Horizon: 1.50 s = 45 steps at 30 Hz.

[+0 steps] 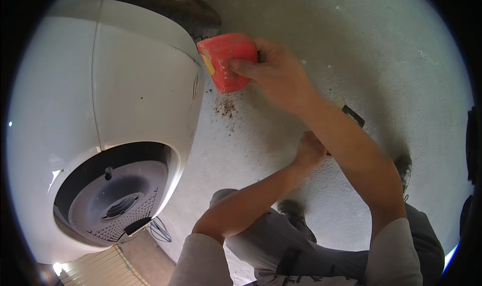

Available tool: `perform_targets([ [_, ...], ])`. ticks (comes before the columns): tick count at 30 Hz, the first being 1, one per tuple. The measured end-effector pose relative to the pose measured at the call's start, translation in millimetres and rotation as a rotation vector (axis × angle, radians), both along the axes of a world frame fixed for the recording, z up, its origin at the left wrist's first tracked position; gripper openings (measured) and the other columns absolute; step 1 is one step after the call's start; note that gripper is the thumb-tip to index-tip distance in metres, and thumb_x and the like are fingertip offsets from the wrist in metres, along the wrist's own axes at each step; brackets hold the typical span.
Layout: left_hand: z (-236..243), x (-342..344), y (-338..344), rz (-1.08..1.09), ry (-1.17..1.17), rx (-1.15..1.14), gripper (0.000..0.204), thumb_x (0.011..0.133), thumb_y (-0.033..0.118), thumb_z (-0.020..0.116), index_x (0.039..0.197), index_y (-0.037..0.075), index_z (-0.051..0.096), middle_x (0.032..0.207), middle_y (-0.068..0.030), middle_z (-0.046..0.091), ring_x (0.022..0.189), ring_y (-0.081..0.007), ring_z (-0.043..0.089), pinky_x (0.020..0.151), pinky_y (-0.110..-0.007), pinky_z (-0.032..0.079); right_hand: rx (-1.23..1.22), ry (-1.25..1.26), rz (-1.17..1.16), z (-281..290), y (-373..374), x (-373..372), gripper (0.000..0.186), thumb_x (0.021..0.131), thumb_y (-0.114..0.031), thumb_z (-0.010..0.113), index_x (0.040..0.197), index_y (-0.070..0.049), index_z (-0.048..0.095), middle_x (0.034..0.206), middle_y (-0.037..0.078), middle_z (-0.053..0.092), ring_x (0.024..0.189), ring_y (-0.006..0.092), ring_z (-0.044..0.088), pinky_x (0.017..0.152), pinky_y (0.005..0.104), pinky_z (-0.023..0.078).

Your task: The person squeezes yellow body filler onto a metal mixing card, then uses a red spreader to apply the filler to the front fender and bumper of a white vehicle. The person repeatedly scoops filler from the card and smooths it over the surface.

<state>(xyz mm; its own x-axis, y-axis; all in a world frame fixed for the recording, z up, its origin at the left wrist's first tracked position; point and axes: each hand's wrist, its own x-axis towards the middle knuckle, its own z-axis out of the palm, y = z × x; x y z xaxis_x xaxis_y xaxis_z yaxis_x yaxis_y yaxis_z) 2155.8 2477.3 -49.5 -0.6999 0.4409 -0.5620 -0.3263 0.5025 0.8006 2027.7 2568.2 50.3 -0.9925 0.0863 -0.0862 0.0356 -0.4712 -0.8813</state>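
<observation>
Right hand (pixel 273 72): closed on a red sanding block (pixel 228 60), thumb across its face, fingers behind it. The block's left end is pressed to the edge of a large white rounded panel (pixel 135 80), just below a dark tyre (pixel 193 12) at the top of the view.

Left hand (pixel 310 149): loosely curled, partly hidden under the right forearm. A thin flat tool (pixel 349 110) with a dark end shows just past that forearm; whether the left hand is holding it cannot be told.

White panel: fills the left half of the view. Fine dark scratch lines (pixel 193 87) run down its edge beside the block. Lower down, a round grey recess (pixel 118 198) with a grilled insert.

Floor (pixel 381 50): pale, rough concrete. A patch of brownish dust (pixel 226 106) lies directly under the block (it looks like sanding residue).

Progress, as a judgement: some abrasion has been done, going by the dust; the scratch marks remain plain on the edge, so most of the smoothing appears left.

Also in view: the person's grey trousers (pixel 271 251), dark shoes (pixel 293 210).
</observation>
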Motion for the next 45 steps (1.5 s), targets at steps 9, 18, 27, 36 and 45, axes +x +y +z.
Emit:
perform_targets([
  [9, -26.0, 11.7, -26.4, -0.072, -0.388, 0.218, 0.034, 0.107, 0.020, 0.057, 0.130, -0.004, 0.065, 0.093, -0.0075, 0.072, 0.075, -0.0129, 0.069, 0.072, -0.024, 0.059, 0.201, 0.079, -0.446, 23.0, -74.2, 10.8, 0.024, 0.095, -0.005, 0.071, 0.119, -0.005, 0.073, 0.091, 0.004, 0.069, 0.082, 0.0116, 0.063, 0.070, 0.0302, 0.050],
  [18, -11.4, 8.4, -30.6, 0.105, -0.466, -0.017, 0.034, 0.106, 0.022, 0.058, 0.120, -0.006, 0.070, 0.086, -0.0102, 0.073, 0.068, -0.0133, 0.071, 0.063, -0.028, 0.061, 0.251, 0.110, -0.544, 15.5, -104.7, 39.6, 0.026, 0.092, -0.001, 0.071, 0.117, -0.007, 0.073, 0.090, 0.011, 0.065, 0.071, 0.0156, 0.059, 0.059, 0.0320, 0.047],
  [27, -4.9, -0.1, -29.4, 0.119, -0.462, 0.101, 0.033, 0.106, 0.025, 0.059, 0.119, -0.004, 0.070, 0.083, -0.0054, 0.071, 0.066, -0.0097, 0.066, 0.065, -0.026, 0.060, 0.249, 0.239, -0.664, 34.6, -103.3, 29.8, 0.018, 0.085, 0.003, 0.067, 0.102, -0.002, 0.073, 0.089, 0.018, 0.068, 0.076, 0.0367, 0.066, 0.066, 0.0425, 0.053],
  [36, -6.9, -1.0, -36.9, -0.094, -0.225, -0.014, 0.034, 0.105, 0.022, 0.060, 0.122, -0.006, 0.068, 0.091, -0.0103, 0.073, 0.075, -0.0139, 0.071, 0.071, -0.031, 0.063, 0.251, 0.181, -0.636, 17.7, -67.1, 6.4, 0.016, 0.083, 0.004, 0.068, 0.098, -0.002, 0.072, 0.091, 0.018, 0.068, 0.075, 0.0370, 0.066, 0.064, 0.0422, 0.051],
  [45, -4.9, 0.5, -33.1, 0.079, -0.505, 0.112, 0.040, 0.106, 0.024, 0.060, 0.133, -0.005, 0.063, 0.100, -0.0116, 0.074, 0.081, -0.0181, 0.073, 0.077, -0.034, 0.063, 0.216, 0.199, -0.453, 57.6, -101.2, 61.6, 0.021, 0.080, 0.004, 0.070, 0.099, -0.003, 0.071, 0.098, 0.015, 0.069, 0.078, 0.0355, 0.069, 0.068, 0.0417, 0.056],
])
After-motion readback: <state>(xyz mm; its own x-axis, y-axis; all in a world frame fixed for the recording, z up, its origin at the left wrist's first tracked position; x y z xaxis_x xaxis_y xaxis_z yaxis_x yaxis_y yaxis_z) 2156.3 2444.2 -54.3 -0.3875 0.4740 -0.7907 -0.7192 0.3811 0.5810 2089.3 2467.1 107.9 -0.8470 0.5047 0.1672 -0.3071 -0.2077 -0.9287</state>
